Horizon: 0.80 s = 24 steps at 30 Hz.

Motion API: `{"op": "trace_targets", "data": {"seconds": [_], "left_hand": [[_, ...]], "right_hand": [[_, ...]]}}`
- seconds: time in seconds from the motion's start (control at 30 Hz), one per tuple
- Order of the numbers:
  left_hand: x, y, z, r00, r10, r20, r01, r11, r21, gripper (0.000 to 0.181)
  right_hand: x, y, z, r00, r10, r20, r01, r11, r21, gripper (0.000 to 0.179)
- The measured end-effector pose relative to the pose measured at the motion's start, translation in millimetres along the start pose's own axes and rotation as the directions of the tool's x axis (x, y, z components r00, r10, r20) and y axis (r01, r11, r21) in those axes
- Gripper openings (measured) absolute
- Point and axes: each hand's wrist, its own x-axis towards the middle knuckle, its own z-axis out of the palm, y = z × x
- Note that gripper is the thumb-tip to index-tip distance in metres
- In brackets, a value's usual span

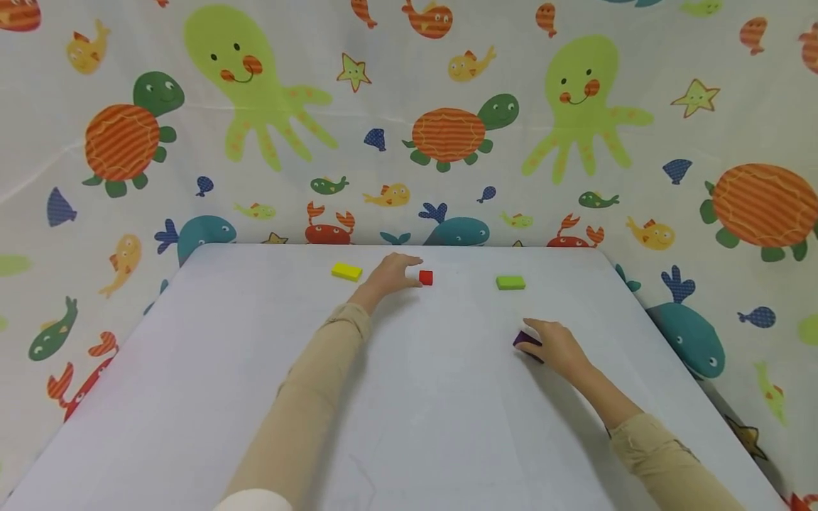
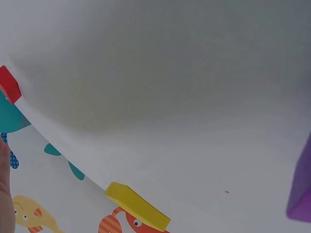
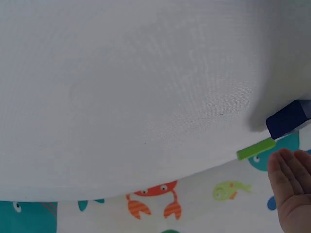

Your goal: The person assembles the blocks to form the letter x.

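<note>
Yellow block [image 1: 346, 271]: it lies near the far edge of the surface [image 1: 422, 397], left of the middle, just beside the left hand [image 1: 391, 273] and apart from it.
Left hand: open, with thumb and fingers spread in a curve about the red block [image 1: 426, 277]; it grips nothing. Whether the thumb tip touches the block, one cannot tell.
Red block: on the surface near the far edge, around the middle, in front of this opening.
Step at the red block: it appears to be the reach before a grasp; the next move would call for bringing the thumb and fingers together on its sides.
Green block [image 1: 510, 283]: it lies near the far edge, to the right of the middle, touched by neither of the hands.
Dark purple block [image 1: 520, 339]: closer to the near edge than the green block, partly covered by the thumb.
Right hand [image 1: 559, 349]: open around the dark purple block, the fingers apart from it; thumb contact is unclear.
Step at the dark purple block: probably also a reach; a closing pinch seems needed before any lift.
</note>
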Motion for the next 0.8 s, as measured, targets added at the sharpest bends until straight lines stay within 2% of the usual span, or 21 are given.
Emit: {"op": "trace_targets", "data": {"seconds": [0.23,0.47,0.53,0.67,0.8], "left_hand": [[9.4,0.1,8.5,1.0,-0.025,-0.01,0.026,0.999,0.035,0.052],[13.4,-4.7,13.9,0.997,0.002,-0.079,0.003,0.998,0.057,0.052],[12.8,-5.5,15.1,0.997,0.012,-0.079,-0.007,0.998,0.065,0.052],[14.6,-3.7,20.7,0.999,0.029,-0.017,-0.027,0.994,0.107,0.052],[20.7,-3.6,22.7,0.994,-0.021,0.107,0.001,0.984,0.181,0.062]], "right_hand": [[6.0,1,0,0.999,0.025,0.039,-0.025,1.0,-0.016,0.051],[11.5,4,0,0.997,0.048,0.058,-0.047,0.998,-0.029,0.051],[11.3,6,2,0.996,0.056,0.069,-0.054,0.998,-0.031,0.052],[7.9,7,4,0.994,0.071,0.086,-0.069,0.997,-0.02,0.052],[8.2,6,5,0.996,0.064,0.068,-0.064,0.998,-0.002,0.051]]}}
